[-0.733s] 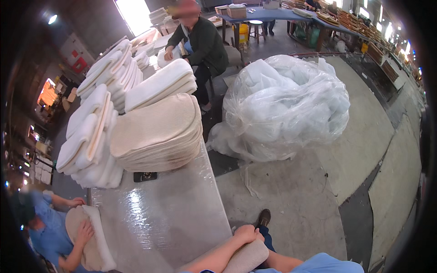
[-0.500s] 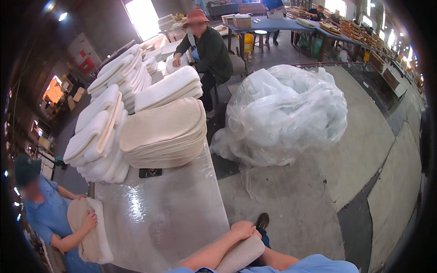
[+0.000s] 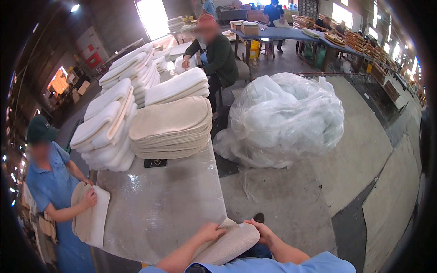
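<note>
A beige fabric pad (image 3: 231, 245) with rounded ends lies across my lap at the table's near edge. My left hand (image 3: 211, 232) pinches its far left edge, where a corner of cloth stands up. At the pad's right end, my right hand (image 3: 261, 230) grips the rim, thumb on top and fingers partly hidden underneath. Farther up the table, a tall stack of similar beige pads (image 3: 170, 125) rests beside folded white padding (image 3: 107, 123). A small dark flat object (image 3: 155, 163) sits in front of that stack.
At the left, a co-worker in blue (image 3: 57, 182) holds a beige and white pad (image 3: 91, 214) on the plastic-covered table (image 3: 159, 200). Another person (image 3: 216, 59) sits beyond the stacks. A large clear plastic bag of white filling (image 3: 282, 120) stands on the floor to the right.
My hands, close together at the pad's far end before, are now apart: the left has shifted left along the edge. The pad's cloth edge is now lifted between them. The view has tilted slightly.
</note>
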Demonstrator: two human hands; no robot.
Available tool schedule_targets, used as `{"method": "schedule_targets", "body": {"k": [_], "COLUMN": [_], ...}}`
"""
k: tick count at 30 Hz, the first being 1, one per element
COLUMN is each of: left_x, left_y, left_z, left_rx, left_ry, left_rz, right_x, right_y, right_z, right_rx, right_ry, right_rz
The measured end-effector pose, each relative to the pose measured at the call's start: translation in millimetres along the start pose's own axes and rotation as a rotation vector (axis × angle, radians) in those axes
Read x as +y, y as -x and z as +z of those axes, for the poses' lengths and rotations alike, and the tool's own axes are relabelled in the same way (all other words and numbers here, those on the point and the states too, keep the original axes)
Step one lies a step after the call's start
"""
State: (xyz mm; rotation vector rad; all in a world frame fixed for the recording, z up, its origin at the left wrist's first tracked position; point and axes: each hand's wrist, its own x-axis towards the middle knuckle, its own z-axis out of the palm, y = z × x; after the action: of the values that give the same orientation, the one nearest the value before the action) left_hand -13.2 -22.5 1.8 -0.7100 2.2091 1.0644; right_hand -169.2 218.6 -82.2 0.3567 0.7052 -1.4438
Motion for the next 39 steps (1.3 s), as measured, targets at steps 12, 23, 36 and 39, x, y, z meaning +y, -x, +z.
{"method": "schedule_targets", "body": {"k": [12,23,36,39], "left_x": [-4.3,-26.6,-116.4,-123.1], "left_y": [-0.1,12.4,119.2,119.7], "left_z": [43.1,14.3,34.2,51.0], "left_rx": [0.632,0.368,0.33,0.531], "left_ry": [-0.13,0.063,0.271,0.224], "left_rz": [0.029,0.111,-0.316,-0.3], "right_x": [-4.2,-48.7,-58.4,-40.1], "right_y": [-38.1,-52.3,-67.4,-65.4], "right_z": [0.1,23.2,137.9,140.1], "right_rx": [0.246,0.184,-0.115,-0.04], "right_ry": [0.318,0.819,2.169,2.282], "right_rz": [0.06,0.146,0.112,-0.115]}}
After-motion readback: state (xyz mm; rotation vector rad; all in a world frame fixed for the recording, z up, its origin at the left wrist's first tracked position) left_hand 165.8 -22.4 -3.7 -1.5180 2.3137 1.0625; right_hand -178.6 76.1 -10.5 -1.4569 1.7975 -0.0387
